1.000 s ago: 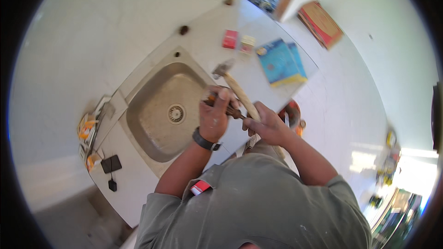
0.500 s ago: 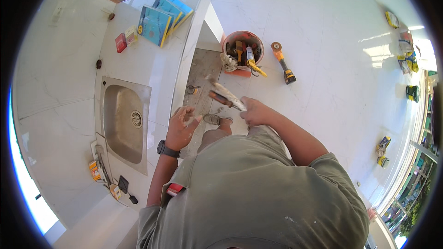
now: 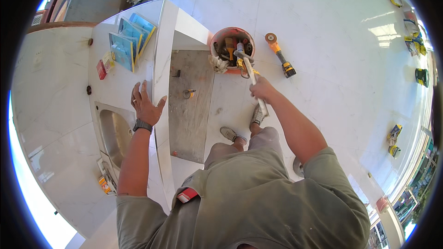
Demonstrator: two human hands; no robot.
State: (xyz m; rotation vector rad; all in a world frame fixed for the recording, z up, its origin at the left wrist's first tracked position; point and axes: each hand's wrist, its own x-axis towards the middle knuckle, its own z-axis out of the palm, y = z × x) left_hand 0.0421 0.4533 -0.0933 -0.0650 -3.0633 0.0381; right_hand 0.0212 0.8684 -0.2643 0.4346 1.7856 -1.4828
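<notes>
My right hand (image 3: 263, 90) grips a hammer (image 3: 249, 68) by its long pale handle. The dark hammer head points away from me, over the near rim of a reddish bucket (image 3: 214, 41). Inside the bucket are a wide brush (image 3: 229, 46), a white tube and other tools partly hidden. A crumpled pale cloth (image 3: 218, 64) hangs at its left side. My left hand (image 3: 148, 109) is open, fingers spread, over the edge of the white marbled counter (image 3: 144, 77); whether it touches the surface I cannot tell. Just nearer than this hand is a steel sink (image 3: 115, 131).
Several blue-and-yellow flat packs (image 3: 122, 50) and a small red box (image 3: 101, 70) lie on the counter. A yellow-black cordless grinder (image 3: 280, 55) rests on the floor right of the bucket. A small round container (image 3: 188, 93) sits on the grey floor strip. Tins and bags line the right side.
My left hand has moved forward and left, over the counter. The right hand has swung the hammer forward and right, towards the bucket. An orange-brown tool seen with the hammer no longer shows.
</notes>
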